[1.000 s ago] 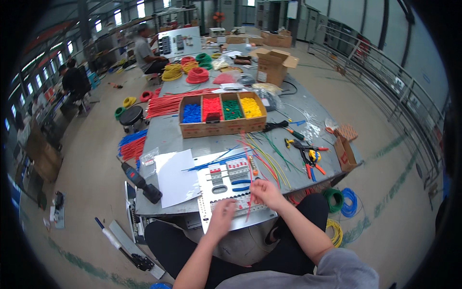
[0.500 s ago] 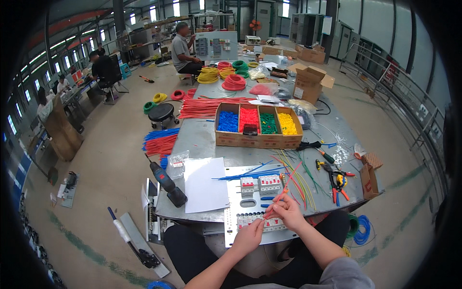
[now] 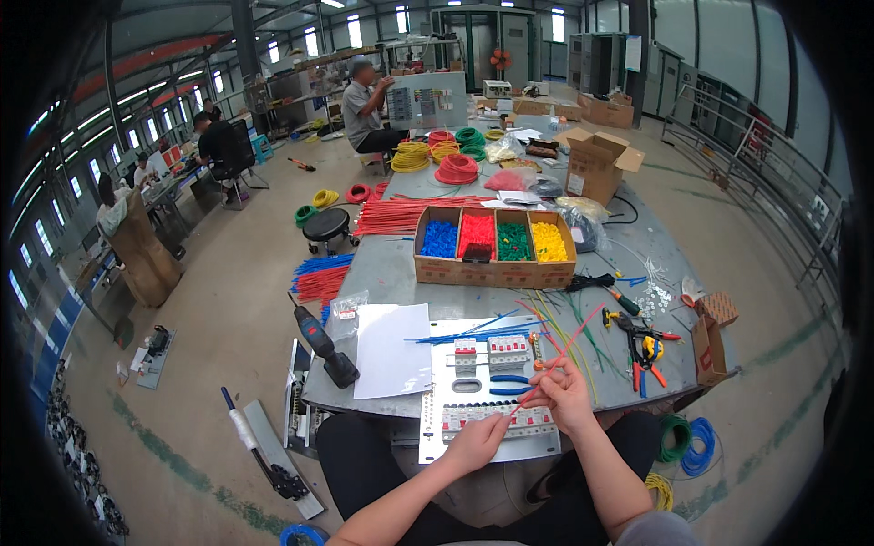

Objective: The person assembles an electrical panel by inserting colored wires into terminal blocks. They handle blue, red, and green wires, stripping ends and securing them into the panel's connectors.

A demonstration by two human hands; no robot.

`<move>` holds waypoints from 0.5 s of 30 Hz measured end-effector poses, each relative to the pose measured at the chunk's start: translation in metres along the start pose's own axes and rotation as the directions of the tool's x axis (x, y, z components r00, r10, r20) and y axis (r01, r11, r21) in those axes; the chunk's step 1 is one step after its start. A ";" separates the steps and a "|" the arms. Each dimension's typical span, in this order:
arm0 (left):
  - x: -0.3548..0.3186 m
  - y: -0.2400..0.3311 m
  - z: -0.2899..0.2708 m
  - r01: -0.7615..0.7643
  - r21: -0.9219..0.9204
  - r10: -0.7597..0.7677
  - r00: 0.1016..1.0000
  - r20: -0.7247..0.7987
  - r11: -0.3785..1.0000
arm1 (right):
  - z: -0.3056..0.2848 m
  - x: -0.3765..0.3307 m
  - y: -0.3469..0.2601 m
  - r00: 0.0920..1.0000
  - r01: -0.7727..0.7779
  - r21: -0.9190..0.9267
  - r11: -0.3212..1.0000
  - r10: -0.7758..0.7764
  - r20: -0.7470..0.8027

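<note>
A big workshop is spreading out all around, and a grey table (image 3: 410,264) is sitting in the middle of it. Near the person, at 6 o'clock on the table, a white plate (image 3: 435,437) is lying flat with rows of switches (image 3: 496,420) on it.

The right hand (image 3: 566,393) is pinching a red wire (image 3: 557,359) between its fingertips. The wire is running up toward 1 o'clock, and its low end is pointing down at the bottom row of switches. The left hand (image 3: 473,440) is resting on the plate at 7 o'clock from the right hand, its fingers curled against the switch row and gripping nothing that shows.

To do this well, I think the left hand should be holding the plate still while the right hand is keeping its pinch close to the wire's tip, so the tip is not wobbling. It should be going in straight, not slanted. The blue wires (image 3: 510,379) already looped on the plate are sitting just beside, so the red one should be staying clear of them.

At 12 o'clock a box (image 3: 494,270) of coloured bits is waiting. Pliers (image 3: 642,350) are lying at 2 o'clock, a drill (image 3: 325,347) at 9 o'clock beside a paper sheet (image 3: 392,350).
</note>
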State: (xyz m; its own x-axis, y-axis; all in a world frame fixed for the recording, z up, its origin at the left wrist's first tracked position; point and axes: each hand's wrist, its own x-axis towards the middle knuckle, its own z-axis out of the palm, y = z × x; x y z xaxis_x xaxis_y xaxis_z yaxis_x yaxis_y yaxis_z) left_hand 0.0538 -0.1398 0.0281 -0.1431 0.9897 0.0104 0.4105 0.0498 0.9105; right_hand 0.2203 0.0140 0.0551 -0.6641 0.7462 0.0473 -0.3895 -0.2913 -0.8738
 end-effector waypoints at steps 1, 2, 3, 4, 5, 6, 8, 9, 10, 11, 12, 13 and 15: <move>0.004 -0.001 0.001 -0.027 0.064 0.027 1.000 -0.006 0.998 | -0.001 -0.002 -0.003 1.000 0.025 -0.002 1.000 -0.025 -0.008; 0.005 0.000 0.003 -0.053 0.128 0.055 0.998 -0.009 0.990 | -0.002 -0.002 -0.006 0.999 0.049 -0.003 0.999 -0.049 -0.016; 0.008 0.009 0.003 -0.023 0.139 0.021 1.000 0.016 0.990 | -0.004 -0.004 -0.010 0.997 0.075 -0.015 0.997 -0.076 -0.033; 0.011 0.020 -0.001 0.007 0.152 -0.014 0.999 0.041 0.988 | -0.005 -0.006 -0.013 0.991 0.113 -0.010 0.994 -0.113 -0.069; 0.013 0.028 -0.003 0.037 0.166 -0.049 0.997 0.065 0.985 | -0.005 -0.008 -0.017 0.988 0.131 -0.006 0.991 -0.131 -0.082; 0.016 0.031 -0.005 -0.042 0.178 0.032 0.998 0.059 0.983 | -0.003 -0.009 -0.022 0.986 0.141 -0.004 0.990 -0.141 -0.093; 0.019 0.040 -0.013 -0.043 0.223 0.024 0.996 0.087 0.974 | 0.001 -0.005 -0.032 0.981 0.172 0.012 0.985 -0.170 -0.098; 0.023 0.055 -0.020 -0.045 0.241 0.022 0.995 0.100 0.969 | 0.000 -0.002 -0.041 0.973 0.199 -0.002 0.980 -0.198 -0.116; 0.029 0.063 -0.025 -0.071 0.257 0.050 0.995 0.087 0.964 | -0.002 0.004 -0.051 0.965 0.226 -0.017 0.974 -0.226 -0.131; 0.035 0.065 -0.028 -0.106 0.280 0.084 0.992 0.091 0.954 | -0.003 0.011 -0.063 0.956 0.252 -0.032 0.967 -0.254 -0.144; 0.043 0.062 -0.035 -0.137 0.308 0.114 0.989 0.091 0.942 | 0.001 0.019 -0.076 0.960 0.237 -0.066 0.969 -0.244 -0.139; 0.050 0.068 -0.041 -0.173 0.331 0.148 0.984 0.099 0.928 | 0.001 0.027 -0.084 0.961 0.242 -0.071 0.968 -0.249 -0.123; 0.062 0.072 -0.053 -0.154 0.308 0.133 0.987 0.087 0.939 | 0.004 0.044 -0.095 0.962 0.253 -0.075 0.965 -0.259 -0.087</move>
State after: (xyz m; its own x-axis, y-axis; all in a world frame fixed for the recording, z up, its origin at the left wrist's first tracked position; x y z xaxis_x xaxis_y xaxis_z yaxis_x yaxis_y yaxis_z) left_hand 0.0271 -0.0824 0.1158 -0.0082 0.9954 0.0952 0.6847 -0.0638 0.7261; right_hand 0.2251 0.0724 0.1422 -0.4827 0.8452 0.2295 -0.4956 -0.0476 -0.8673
